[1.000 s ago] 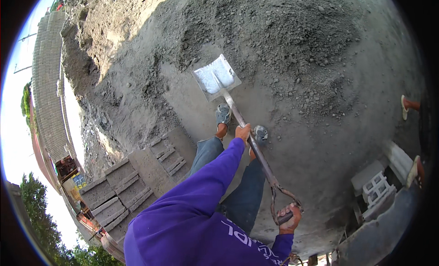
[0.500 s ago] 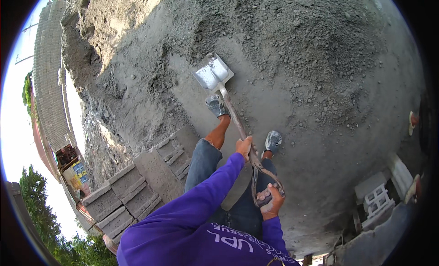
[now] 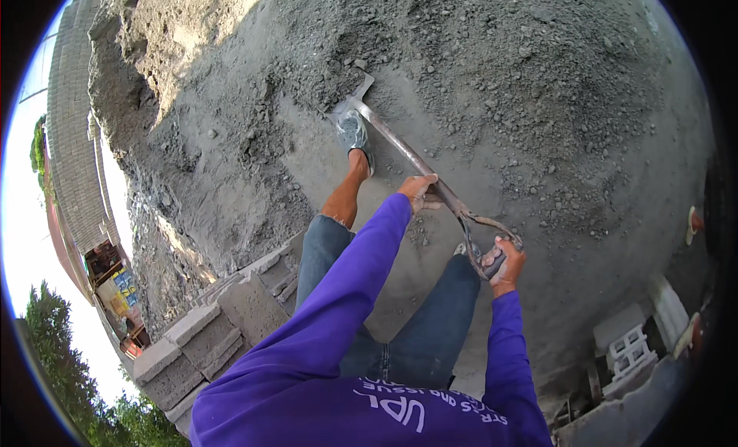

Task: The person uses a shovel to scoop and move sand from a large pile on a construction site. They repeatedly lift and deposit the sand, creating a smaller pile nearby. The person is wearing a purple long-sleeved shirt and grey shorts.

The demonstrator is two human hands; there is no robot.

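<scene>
A shovel [image 3: 398, 145] with a long shaft and a split, loop-shaped handle slants across the middle of the view. My left hand [image 3: 420, 192] is closed round its shaft, partway up. At the top end, my right hand [image 3: 504, 265] grips the crossbar of the handle. The metal blade [image 3: 363, 86] stands tilted at the edge of the grey sand heap [image 3: 492, 70], partly sunk or hidden there. My left shoe [image 3: 352, 129], dusty grey, is right against the blade, and I cannot tell whether it presses on it.
Concrete hollow blocks [image 3: 204, 332] are stacked at the lower left, beside my left leg. Rougher earth [image 3: 154, 109] rises at the far left. More pale blocks [image 3: 629, 351] lie at the lower right. Another person's foot in a sandal [image 3: 695, 225] shows at the right edge.
The blade, flat and face-up before, is now tilted into the sand. Both hands and the handle have moved up and to the right. My left foot has come forward to the blade.
</scene>
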